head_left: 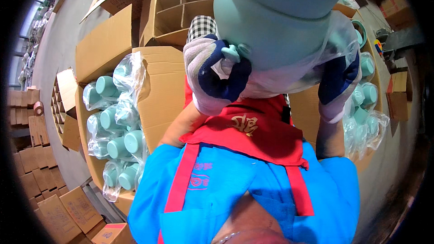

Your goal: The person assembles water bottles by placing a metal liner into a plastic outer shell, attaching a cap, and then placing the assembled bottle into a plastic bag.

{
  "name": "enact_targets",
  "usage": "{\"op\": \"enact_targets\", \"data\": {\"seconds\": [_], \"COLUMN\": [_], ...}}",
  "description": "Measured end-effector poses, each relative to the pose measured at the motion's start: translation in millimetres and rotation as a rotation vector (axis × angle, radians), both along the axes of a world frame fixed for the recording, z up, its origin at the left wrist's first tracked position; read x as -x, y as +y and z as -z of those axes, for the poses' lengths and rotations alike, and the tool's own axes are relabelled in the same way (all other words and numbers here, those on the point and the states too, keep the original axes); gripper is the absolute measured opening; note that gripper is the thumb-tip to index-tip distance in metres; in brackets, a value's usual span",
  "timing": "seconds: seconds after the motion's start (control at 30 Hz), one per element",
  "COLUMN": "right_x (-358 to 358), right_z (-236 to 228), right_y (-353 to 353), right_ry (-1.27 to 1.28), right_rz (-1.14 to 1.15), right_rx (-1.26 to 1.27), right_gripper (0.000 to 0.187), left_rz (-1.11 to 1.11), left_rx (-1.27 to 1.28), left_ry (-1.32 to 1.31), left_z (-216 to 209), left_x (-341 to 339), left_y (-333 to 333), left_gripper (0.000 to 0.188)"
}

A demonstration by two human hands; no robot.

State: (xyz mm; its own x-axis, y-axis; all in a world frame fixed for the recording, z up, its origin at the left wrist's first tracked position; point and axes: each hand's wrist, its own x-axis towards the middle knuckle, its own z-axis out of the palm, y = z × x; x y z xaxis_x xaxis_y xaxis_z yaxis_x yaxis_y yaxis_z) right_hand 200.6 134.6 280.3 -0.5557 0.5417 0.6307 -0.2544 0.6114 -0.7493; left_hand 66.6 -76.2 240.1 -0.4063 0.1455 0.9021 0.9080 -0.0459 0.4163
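A large, smooth teal vessel [275, 31] fills the upper middle, close in front of me, with a clear plastic bag [289, 79] around its near part. My left hand [217, 74], in a grey and navy work glove, curls its fingers and thumb at the bag's left edge. Beside those fingertips a small teal tap-like fitting [231, 53] sticks out from the vessel's side. On the right, my right hand [339, 83], gloved alike, grips the bag against the vessel; its fingertips are partly hidden behind the plastic.
An open carton [86, 122] of bagged teal cups stands at left, with more bagged teal cups [368, 95] at right. Ahead is a carton with cardboard dividers [181, 9]. Stacked brown boxes [34, 171] line the far left; flat boxes [72, 212] lie at lower left.
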Motion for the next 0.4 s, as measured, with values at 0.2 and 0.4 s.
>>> {"op": "enact_targets", "data": {"seconds": [0.2, 0.4], "right_x": [6, 3], "right_z": [-4, -5], "right_y": [-3, -8], "right_ry": [0.045, 0.024], "right_rz": [-0.01, -0.025], "right_rx": [-0.076, -0.101], "right_gripper": [0.038, 0.04], "left_rz": [0.016, -0.054], "left_rx": [-0.059, 0.045], "left_ry": [0.182, 0.267], "left_z": [8, 17], "left_x": [14, 21], "left_y": [4, -4], "left_gripper": [0.053, 0.064]}}
